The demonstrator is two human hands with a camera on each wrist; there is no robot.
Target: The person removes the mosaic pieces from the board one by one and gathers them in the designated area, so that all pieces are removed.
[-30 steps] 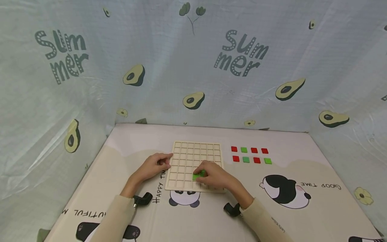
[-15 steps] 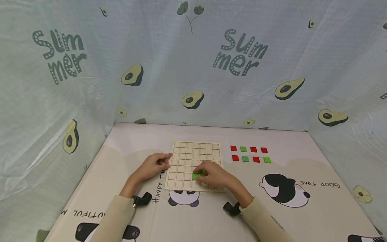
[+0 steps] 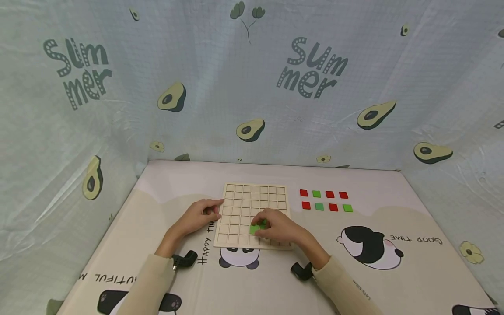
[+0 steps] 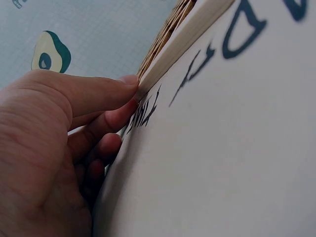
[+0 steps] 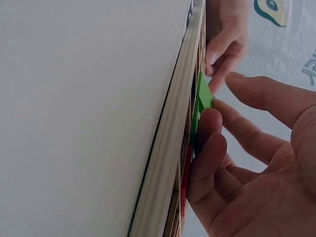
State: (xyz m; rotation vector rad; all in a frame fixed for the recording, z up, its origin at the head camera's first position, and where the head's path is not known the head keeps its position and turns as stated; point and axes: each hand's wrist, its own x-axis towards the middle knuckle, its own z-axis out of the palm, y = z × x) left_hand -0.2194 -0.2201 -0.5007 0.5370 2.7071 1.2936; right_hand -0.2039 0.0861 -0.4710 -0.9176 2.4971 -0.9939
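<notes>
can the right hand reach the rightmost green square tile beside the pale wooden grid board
Probably yes: nothing tall stands between the right hand and that green square tile, though it is busy at the pale wooden grid board.

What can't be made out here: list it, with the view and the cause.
Head view: board squares beneath the right hand, covered by it.
Head view: whether the "HAPPY TIM" lettering goes on, covered by the left hand.
Head view: print beside the right sleeve, too small to read.
Right wrist view: whether the red strip is one tile or several, partly hidden by fingers.
</notes>
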